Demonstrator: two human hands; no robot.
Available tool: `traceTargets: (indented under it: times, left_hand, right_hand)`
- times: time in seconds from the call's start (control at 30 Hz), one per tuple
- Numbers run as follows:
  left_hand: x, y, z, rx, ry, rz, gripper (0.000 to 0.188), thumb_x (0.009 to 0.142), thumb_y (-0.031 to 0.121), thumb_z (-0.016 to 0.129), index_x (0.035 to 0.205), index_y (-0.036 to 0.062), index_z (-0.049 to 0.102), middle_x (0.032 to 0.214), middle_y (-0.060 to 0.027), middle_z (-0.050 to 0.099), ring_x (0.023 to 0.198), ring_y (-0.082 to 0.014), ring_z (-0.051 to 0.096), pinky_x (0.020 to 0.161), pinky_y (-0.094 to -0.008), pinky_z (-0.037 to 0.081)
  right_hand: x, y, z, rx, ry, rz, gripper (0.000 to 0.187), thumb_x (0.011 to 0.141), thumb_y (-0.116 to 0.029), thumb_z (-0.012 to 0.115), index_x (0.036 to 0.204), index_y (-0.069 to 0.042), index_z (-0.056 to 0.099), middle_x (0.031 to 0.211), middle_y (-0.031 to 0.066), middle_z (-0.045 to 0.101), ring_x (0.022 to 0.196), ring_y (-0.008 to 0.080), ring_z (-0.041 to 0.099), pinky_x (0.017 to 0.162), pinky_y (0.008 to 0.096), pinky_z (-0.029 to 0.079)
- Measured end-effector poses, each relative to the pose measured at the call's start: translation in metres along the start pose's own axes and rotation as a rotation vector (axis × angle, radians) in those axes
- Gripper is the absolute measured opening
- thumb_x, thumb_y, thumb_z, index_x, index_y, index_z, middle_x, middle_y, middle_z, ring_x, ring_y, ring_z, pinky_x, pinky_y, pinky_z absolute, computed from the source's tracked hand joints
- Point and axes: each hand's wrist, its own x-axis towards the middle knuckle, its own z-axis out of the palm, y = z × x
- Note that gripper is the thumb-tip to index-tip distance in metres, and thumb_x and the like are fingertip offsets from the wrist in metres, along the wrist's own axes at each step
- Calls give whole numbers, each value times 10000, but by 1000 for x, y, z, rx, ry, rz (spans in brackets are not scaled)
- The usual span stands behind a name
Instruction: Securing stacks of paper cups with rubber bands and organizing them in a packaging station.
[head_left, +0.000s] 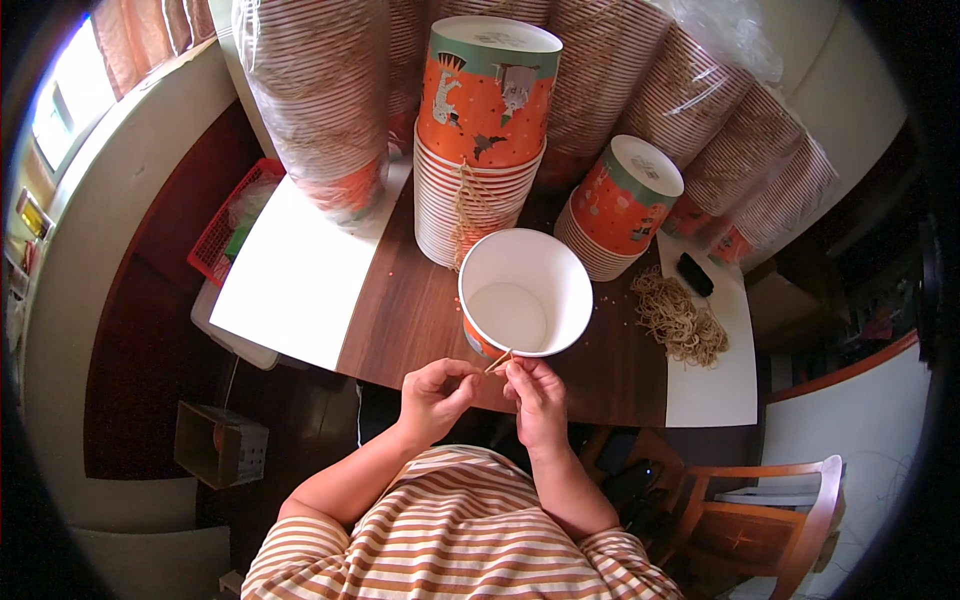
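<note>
Striped brown-and-white shirt (pixel 450 530), soft cloth, nearest. Left hand (pixel 436 402) and right hand (pixel 536 398) pinch thin tan cord (pixel 499 361) between fingertips, at the near rim of a smooth, white-lined tub (pixel 525 268) (round, orange outside) on wood-grain table (pixel 400 325). Far: ribbed tub stack (pixel 470 200). Right: tangled, fibrous cord heap (pixel 680 318).

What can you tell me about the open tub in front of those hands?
The tub is round and wide-mouthed, white inside with a smooth rim and orange outside where its near wall shows. It looks like coated paper. It seems to stand upright on the brown tabletop, mouth up, its round base visible within. A tan cord in the person's fingers overlaps its near rim; whether either touches it is unclear.
</note>
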Motion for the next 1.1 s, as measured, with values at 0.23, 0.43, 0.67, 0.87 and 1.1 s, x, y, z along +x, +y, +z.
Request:
traceTargets:
  times: [0.23, 0.43, 0.67, 0.87, 1.1]
  left_hand:
    - [-1, -1, 1, -53, 0, -40, 47, 839, 1, 620, 883, -11, 632, 735, 3, 624, 666, -22, 558, 587, -177, 466]
    - [-1, -2, 3, -13, 9, 0, 48, 838, 7, 624, 883, -8, 636, 737, 7, 626, 665, -20, 550, 585, -174, 456]
    - [-3, -2, 1, -39, 8, -44, 47, 836, 13, 627, 876, -9, 638, 739, 15, 617, 658, -18, 540, 579, -171, 450]
    - [-2, -5, 2, -120, 0, -108, 68, 863, 40, 610, 894, -16, 633, 735, 22, 610, 652, -17, 528, 576, -165, 438]
    - [-14, -18, -3, -292, -28, -346, 163, 915, 138, 588, 960, -11, 639, 734, -2, 615, 567, -28, 481, 495, -179, 381]
  right_hand:
    - [-5, -12, 10, 52, -74, 27, 104, 885, -125, 605, 955, -51, 631, 870, 11, 650, 663, 30, 490, 620, 174, 394]
    - [-6, 0, 7, 48, -99, 72, 107, 892, -133, 616, 934, -36, 630, 902, -3, 632, 822, 52, 555, 794, 206, 438]
    - [-5, 1, 11, 18, -78, -28, 97, 898, -132, 602, 887, -41, 630, 874, -20, 612, 799, 42, 526, 776, 202, 420]
    - [-4, 3, 18, 22, -6, -62, 100, 899, -142, 601, 895, -47, 633, 866, -25, 610, 771, 36, 507, 746, 198, 412]
    - [0, 12, 2, 25, 0, -14, 104, 891, -128, 599, 934, -37, 621, 862, 11, 644, 648, 39, 476, 633, 182, 401]
